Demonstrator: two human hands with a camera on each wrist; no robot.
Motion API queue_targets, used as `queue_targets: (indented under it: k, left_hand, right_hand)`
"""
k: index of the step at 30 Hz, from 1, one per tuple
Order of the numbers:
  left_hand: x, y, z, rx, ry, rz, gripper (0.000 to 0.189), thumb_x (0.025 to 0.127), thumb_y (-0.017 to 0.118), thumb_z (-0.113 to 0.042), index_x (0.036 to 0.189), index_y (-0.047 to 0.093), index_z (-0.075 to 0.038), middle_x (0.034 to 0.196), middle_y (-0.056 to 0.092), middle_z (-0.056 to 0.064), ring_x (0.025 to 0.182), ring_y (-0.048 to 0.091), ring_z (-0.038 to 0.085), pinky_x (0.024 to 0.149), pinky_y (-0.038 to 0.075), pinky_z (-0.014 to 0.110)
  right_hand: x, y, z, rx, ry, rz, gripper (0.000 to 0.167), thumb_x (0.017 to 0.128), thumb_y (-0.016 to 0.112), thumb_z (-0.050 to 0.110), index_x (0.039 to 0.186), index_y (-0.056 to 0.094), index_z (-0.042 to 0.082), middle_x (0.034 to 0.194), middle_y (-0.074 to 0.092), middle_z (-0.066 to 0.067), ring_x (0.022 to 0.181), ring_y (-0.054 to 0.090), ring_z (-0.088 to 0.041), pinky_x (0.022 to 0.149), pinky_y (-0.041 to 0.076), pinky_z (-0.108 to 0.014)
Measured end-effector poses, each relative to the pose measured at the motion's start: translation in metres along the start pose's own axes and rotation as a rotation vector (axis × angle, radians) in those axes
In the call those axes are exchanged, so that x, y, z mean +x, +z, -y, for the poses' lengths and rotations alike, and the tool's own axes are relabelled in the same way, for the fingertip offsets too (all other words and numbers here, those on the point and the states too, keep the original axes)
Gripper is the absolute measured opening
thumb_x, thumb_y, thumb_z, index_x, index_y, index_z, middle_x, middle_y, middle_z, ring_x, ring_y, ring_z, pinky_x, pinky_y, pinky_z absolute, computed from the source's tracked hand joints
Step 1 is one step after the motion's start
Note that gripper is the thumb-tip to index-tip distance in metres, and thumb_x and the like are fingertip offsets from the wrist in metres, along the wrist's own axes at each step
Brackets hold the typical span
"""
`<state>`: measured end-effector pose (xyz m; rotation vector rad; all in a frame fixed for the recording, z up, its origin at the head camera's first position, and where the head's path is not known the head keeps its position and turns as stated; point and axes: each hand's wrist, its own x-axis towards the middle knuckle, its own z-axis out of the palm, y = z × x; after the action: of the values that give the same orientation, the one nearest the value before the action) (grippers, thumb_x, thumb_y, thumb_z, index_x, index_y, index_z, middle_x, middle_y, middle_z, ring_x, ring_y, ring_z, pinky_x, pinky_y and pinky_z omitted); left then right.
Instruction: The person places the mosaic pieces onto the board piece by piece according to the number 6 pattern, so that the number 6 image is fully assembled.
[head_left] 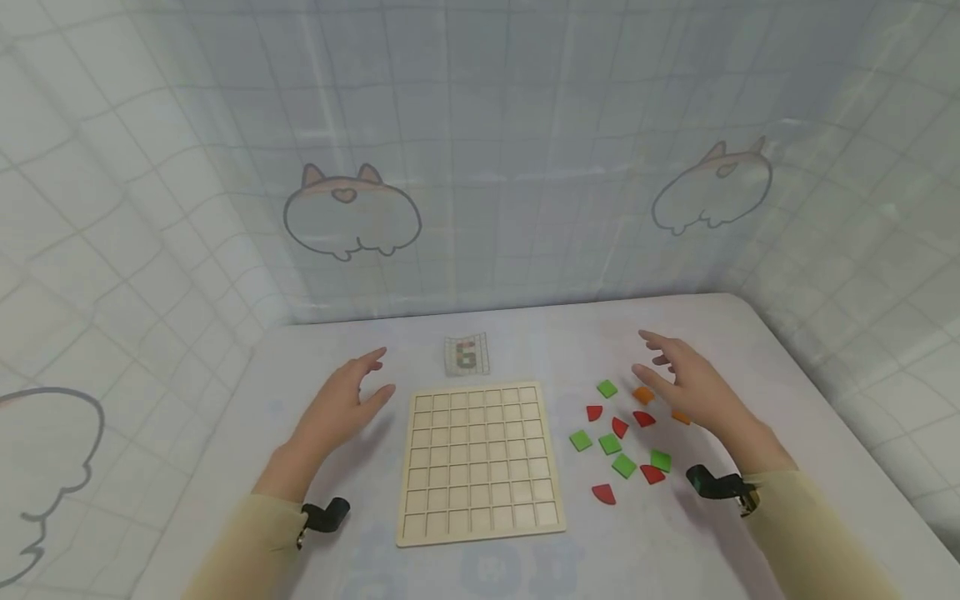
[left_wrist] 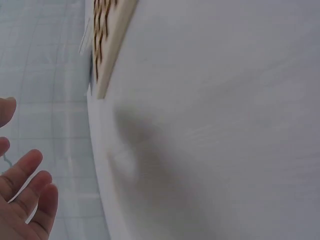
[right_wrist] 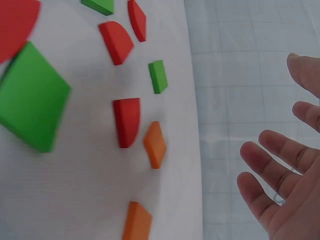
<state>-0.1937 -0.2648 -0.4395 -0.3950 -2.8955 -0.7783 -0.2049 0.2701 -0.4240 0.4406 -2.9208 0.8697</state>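
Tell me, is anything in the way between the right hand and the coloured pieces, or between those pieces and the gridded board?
Nothing visible is. The right hand hangs near the coloured pieces with no object between, and only tabletop separates those pieces from the gridded board.

ROOM — tabletop [head_left: 367, 500] left of grid board [head_left: 480, 462] | IN THE WAY — scattered tiles [head_left: 610, 444] right of it

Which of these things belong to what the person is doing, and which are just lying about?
Probably part of the job:
pale gridded square board
green square tiles
red quarter-round tiles
orange four-sided tiles
small pale sheet with a printed blocky figure

Probably just surroundings:
whitish smooth tabletop
pale grid-patterned hanging sheet
black wrist-worn fittings
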Motion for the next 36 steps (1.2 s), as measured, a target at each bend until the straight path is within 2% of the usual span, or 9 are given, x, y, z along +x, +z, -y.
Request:
queue_targets:
  k: [7, 12, 18, 25, 31, 36]
  left_hand:
    - [-0.023, 0.01, -0.003, -0.022, -0.033, 0.026, 0.068, 0.097, 0.057, -0.05, 0.153, 0.037, -0.017, 0.137, 0.055, 0.01, 0.126, 0.048, 0.032, 0.099, 0.041, 0.053]
    - [-0.036, 0.017, -0.006, -0.04, -0.086, 0.066, 0.065, 0.097, 0.061, -0.044, 0.152, 0.039, -0.016, 0.137, 0.055, 0.011, 0.129, 0.047, 0.034, 0.102, 0.04, 0.054]
    - [-0.05, 0.021, -0.017, -0.084, -0.14, 0.101, 0.064, 0.095, 0.066, -0.038, 0.149, 0.042, -0.014, 0.134, 0.058, 0.009, 0.122, 0.054, 0.032, 0.098, 0.044, 0.053]
    - [-0.069, 0.032, -0.028, -0.186, -0.234, 0.107, 0.064, 0.092, 0.07, -0.04, 0.147, 0.046, -0.018, 0.129, 0.061, 0.001, 0.111, 0.06, 0.021, 0.092, 0.048, 0.047]
    - [-0.077, 0.043, -0.028, -0.282, -0.342, 0.101, 0.063, 0.089, 0.073, -0.04, 0.145, 0.05, -0.022, 0.126, 0.062, -0.003, 0.103, 0.061, 0.015, 0.083, 0.05, 0.039]
    - [-0.079, 0.05, -0.029, -0.248, -0.399, 0.111, 0.065, 0.086, 0.076, -0.039, 0.144, 0.051, -0.023, 0.125, 0.063, -0.005, 0.097, 0.06, 0.011, 0.082, 0.048, 0.037]
  right_hand:
    - [-0.011, 0.009, -0.002, 0.015, 0.037, 0.015, 0.077, 0.094, 0.056, 0.059, 0.153, 0.035, 0.015, 0.142, 0.047, -0.016, 0.117, 0.053, -0.036, 0.087, 0.05, -0.056]
    - [-0.018, 0.017, -0.006, 0.016, 0.024, 0.022, 0.072, 0.095, 0.062, 0.049, 0.152, 0.038, 0.013, 0.138, 0.051, -0.016, 0.113, 0.055, -0.034, 0.088, 0.05, -0.056]
    - [-0.026, 0.024, -0.01, 0.036, 0.038, 0.032, 0.064, 0.096, 0.065, 0.038, 0.149, 0.042, 0.011, 0.135, 0.053, -0.015, 0.11, 0.057, -0.032, 0.086, 0.052, -0.053]
    - [-0.033, 0.027, -0.015, 0.054, 0.016, 0.007, 0.057, 0.097, 0.066, 0.033, 0.145, 0.048, 0.009, 0.132, 0.056, -0.014, 0.108, 0.058, -0.03, 0.085, 0.053, -0.051]
    - [-0.037, 0.033, -0.018, 0.062, 0.022, 0.0, 0.055, 0.096, 0.066, 0.035, 0.143, 0.051, 0.01, 0.13, 0.058, -0.012, 0.106, 0.058, -0.028, 0.085, 0.053, -0.05]
    - [-0.038, 0.038, -0.02, 0.068, 0.021, 0.004, 0.055, 0.096, 0.065, 0.038, 0.142, 0.052, 0.01, 0.13, 0.058, -0.01, 0.106, 0.059, -0.027, 0.086, 0.052, -0.05]
